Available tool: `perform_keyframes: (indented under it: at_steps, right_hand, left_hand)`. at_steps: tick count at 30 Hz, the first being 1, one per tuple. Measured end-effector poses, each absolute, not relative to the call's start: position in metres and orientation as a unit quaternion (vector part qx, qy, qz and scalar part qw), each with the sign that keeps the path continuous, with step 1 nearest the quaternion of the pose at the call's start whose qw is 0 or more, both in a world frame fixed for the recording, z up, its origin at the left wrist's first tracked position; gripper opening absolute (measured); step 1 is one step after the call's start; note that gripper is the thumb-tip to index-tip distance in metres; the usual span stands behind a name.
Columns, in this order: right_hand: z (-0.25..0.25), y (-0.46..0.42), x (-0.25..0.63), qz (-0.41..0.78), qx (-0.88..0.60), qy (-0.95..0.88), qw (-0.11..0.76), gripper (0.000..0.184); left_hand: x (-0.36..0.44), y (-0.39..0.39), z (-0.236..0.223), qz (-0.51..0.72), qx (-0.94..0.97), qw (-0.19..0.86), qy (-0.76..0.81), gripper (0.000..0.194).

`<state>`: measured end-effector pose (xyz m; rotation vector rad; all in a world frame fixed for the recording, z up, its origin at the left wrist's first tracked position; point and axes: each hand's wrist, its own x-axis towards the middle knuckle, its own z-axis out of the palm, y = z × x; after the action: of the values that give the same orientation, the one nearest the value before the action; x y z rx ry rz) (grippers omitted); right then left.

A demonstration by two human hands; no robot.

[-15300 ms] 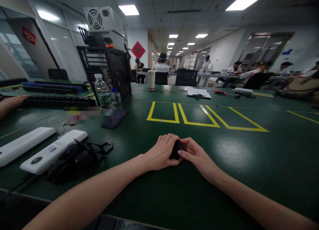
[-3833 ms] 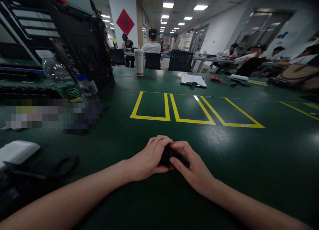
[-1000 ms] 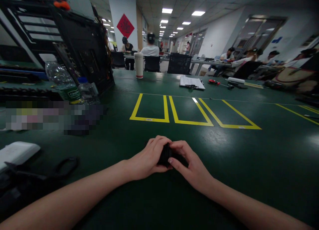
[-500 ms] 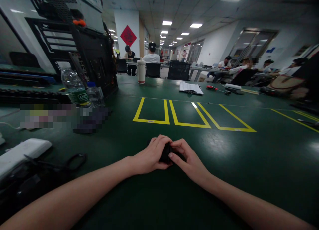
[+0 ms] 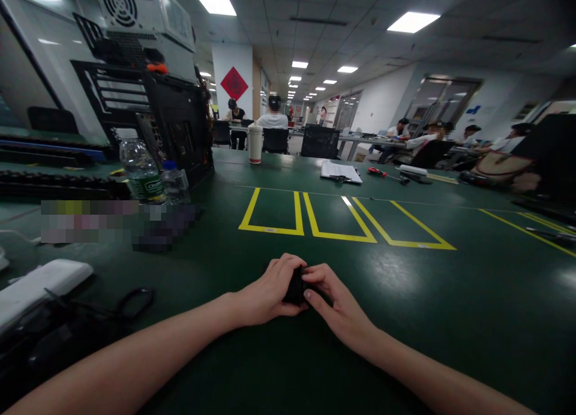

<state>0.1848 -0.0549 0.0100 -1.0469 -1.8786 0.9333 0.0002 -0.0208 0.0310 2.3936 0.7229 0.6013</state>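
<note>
Between my two hands is a small black object, boxy in shape, on or just above the green tabletop. Its kind cannot be made out, as my fingers cover much of it. My left hand is wrapped over its left side, thumb below and fingers on top. The fingertips and thumb of my right hand close on its right edge. Beyond my hands, yellow tape outlines mark the table.
At left stand a plastic bottle, a smaller blue-capped bottle and a black computer case. A white power strip and black cables lie nearer. Farther back are a cup, a clipboard and a red-handled screwdriver.
The view has tilted up slightly, so everything sits lower in the picture. Both hands keep hold of the black object, and the right fingers have shifted a little along its edge.
</note>
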Motion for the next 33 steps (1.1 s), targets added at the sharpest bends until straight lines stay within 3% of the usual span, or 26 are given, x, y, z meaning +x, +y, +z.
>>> perform_keyframes:
  at_steps: [6, 15, 23, 30, 33]
  right_hand:
    - [0.018, -0.052, 0.182, 0.422, -0.426, -0.709, 0.372, 0.025]
    - [0.014, -0.053, 0.184, 0.363, -0.434, -0.745, 0.353, 0.019]
    - [0.020, -0.051, 0.182, 0.453, -0.435, -0.687, 0.366, 0.023]
    - [0.017, -0.051, 0.189, 0.359, -0.434, -0.751, 0.346, 0.025]
    - [0.014, -0.049, 0.188, 0.368, -0.434, -0.740, 0.359, 0.016]
  left_hand:
    - [0.002, -0.019, 0.029, 0.233, 0.890, 0.288, 0.266, 0.056]
    - [0.002, -0.017, 0.027, 0.233, 0.896, 0.287, 0.244, 0.056]
    - [0.003, -0.016, 0.026, 0.217, 0.890, 0.298, 0.268, 0.057]
    - [0.003, -0.014, 0.024, 0.215, 0.892, 0.299, 0.261, 0.058]
    - [0.003, -0.014, 0.024, 0.222, 0.897, 0.288, 0.251, 0.057]
